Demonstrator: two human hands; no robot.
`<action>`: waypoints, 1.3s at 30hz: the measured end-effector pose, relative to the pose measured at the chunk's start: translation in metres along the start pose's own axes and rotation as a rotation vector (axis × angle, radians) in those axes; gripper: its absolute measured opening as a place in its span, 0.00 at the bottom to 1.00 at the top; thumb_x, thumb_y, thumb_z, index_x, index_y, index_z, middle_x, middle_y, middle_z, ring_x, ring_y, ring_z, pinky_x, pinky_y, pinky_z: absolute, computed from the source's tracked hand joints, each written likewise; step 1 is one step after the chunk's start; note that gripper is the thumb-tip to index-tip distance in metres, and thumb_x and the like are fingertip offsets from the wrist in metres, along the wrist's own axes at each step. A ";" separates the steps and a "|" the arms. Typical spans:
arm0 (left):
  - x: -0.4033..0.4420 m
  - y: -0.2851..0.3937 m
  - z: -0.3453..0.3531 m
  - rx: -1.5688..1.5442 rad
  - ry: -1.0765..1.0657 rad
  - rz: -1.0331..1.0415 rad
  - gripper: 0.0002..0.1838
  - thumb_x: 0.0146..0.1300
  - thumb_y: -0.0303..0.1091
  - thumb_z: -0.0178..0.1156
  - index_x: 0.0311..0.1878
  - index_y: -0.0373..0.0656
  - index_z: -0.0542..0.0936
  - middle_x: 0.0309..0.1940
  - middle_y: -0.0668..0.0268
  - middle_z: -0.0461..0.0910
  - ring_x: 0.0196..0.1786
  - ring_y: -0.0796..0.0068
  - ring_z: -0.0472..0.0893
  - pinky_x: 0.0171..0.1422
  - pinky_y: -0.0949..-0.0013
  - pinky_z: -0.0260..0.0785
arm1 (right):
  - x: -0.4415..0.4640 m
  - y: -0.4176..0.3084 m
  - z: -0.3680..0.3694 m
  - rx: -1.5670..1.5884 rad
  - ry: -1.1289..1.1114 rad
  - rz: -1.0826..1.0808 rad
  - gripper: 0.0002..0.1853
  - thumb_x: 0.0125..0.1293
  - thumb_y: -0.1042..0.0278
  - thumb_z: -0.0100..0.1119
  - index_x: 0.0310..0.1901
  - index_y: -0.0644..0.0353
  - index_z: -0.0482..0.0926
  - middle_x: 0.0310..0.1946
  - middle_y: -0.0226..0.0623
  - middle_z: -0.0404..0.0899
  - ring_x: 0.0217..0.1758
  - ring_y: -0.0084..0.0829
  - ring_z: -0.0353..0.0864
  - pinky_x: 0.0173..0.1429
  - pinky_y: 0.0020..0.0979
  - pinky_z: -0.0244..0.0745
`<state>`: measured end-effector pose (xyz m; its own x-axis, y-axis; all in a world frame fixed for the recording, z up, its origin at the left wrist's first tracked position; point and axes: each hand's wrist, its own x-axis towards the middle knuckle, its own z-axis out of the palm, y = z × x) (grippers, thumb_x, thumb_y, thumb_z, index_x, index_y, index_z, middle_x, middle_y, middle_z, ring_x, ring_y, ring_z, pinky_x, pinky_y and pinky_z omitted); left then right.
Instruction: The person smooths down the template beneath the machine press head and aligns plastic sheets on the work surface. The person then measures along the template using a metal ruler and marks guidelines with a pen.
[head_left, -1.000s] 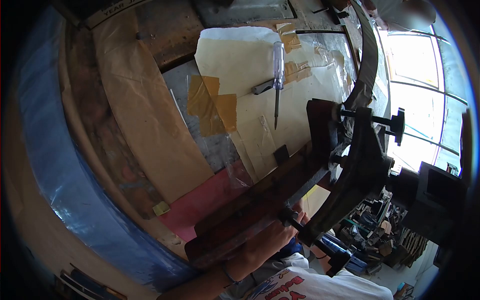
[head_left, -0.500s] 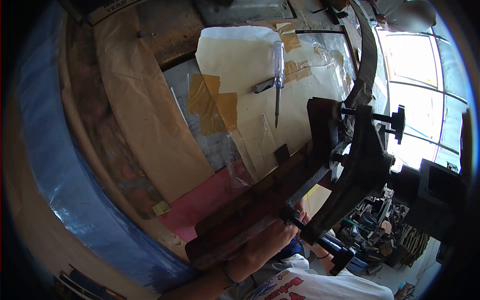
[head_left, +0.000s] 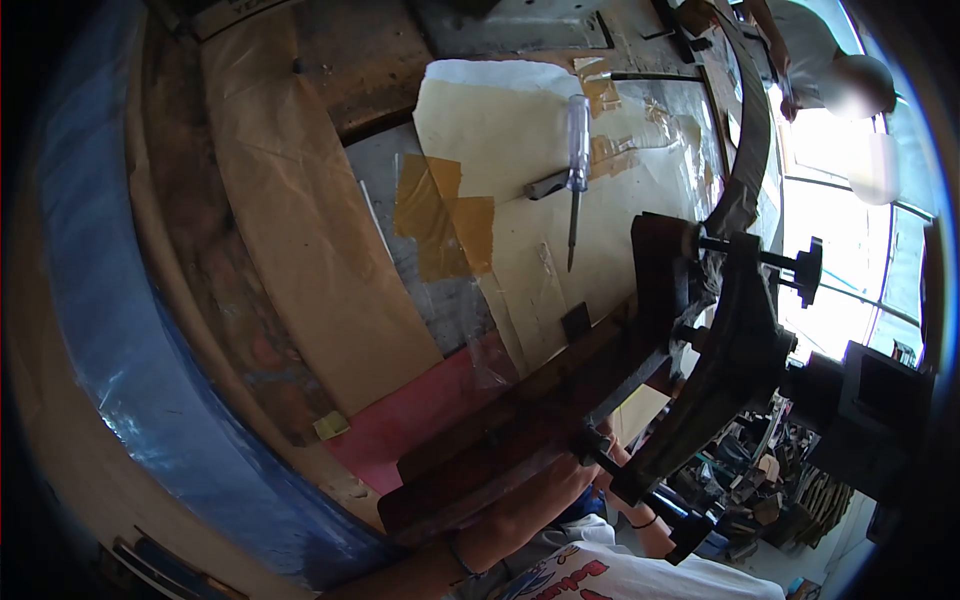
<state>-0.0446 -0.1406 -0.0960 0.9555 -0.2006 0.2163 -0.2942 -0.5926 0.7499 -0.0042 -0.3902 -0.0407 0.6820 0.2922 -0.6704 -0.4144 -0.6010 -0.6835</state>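
Note:
My left hand (head_left: pixel 588 468) is at the lower middle, partly behind a dark clamp screw. Its forearm, with a band at the wrist, reaches in from the lower left. Close beside it is my right hand (head_left: pixel 612 484), mostly covered by the black machine arm (head_left: pixel 700 400). The fingers of both hands are hidden or too dark to make out. Just above them a pale yellowish sheet (head_left: pixel 640 412) shows through a gap in the machine; whether a hand touches it I cannot tell. A long dark red-brown bar (head_left: pixel 520 440) runs in front of the hands.
A screwdriver with a clear handle (head_left: pixel 578 145) lies on cream paper (head_left: pixel 490 120) patched with brown tape (head_left: pixel 440 220). Brown paper (head_left: pixel 300 200), a red sheet (head_left: pixel 430 400) and blue plastic (head_left: pixel 110 330) lie leftward. Another person (head_left: pixel 800 50) is at upper right; a scrap pile (head_left: pixel 770 480) at lower right.
The whole view has shifted, so the bench and machine sit slightly further right and lower. More of the other person shows at upper right. My hands stay close together behind the clamp.

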 end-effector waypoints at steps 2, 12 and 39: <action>-0.003 0.004 0.008 -0.086 -0.003 -0.024 0.15 0.62 0.34 0.61 0.50 0.40 0.81 0.59 0.57 0.77 0.62 0.71 0.79 0.58 0.71 0.77 | 0.000 -0.001 -0.001 0.000 0.000 0.009 0.09 0.67 0.77 0.55 0.46 0.63 0.81 0.38 0.33 0.82 0.35 0.22 0.82 0.36 0.24 0.75; -0.001 0.000 -0.001 0.071 -0.060 0.005 0.14 0.66 0.38 0.59 0.51 0.45 0.81 0.62 0.63 0.75 0.60 0.82 0.79 0.51 0.79 0.76 | 0.003 0.001 -0.002 0.022 0.012 0.036 0.13 0.71 0.70 0.56 0.54 0.63 0.78 0.47 0.33 0.79 0.46 0.25 0.79 0.48 0.26 0.73; 0.008 0.001 -0.009 0.059 -0.046 0.027 0.14 0.67 0.40 0.58 0.53 0.46 0.80 0.61 0.64 0.75 0.63 0.80 0.77 0.57 0.75 0.72 | 0.003 -0.003 0.005 -0.409 0.040 -0.187 0.06 0.71 0.77 0.47 0.36 0.62 0.74 0.15 0.30 0.74 0.14 0.25 0.77 0.18 0.28 0.74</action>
<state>-0.0375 -0.1357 -0.0878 0.9455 -0.2522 0.2058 -0.3220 -0.6312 0.7056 -0.0038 -0.3835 -0.0422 0.7484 0.4002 -0.5289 -0.0148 -0.7872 -0.6165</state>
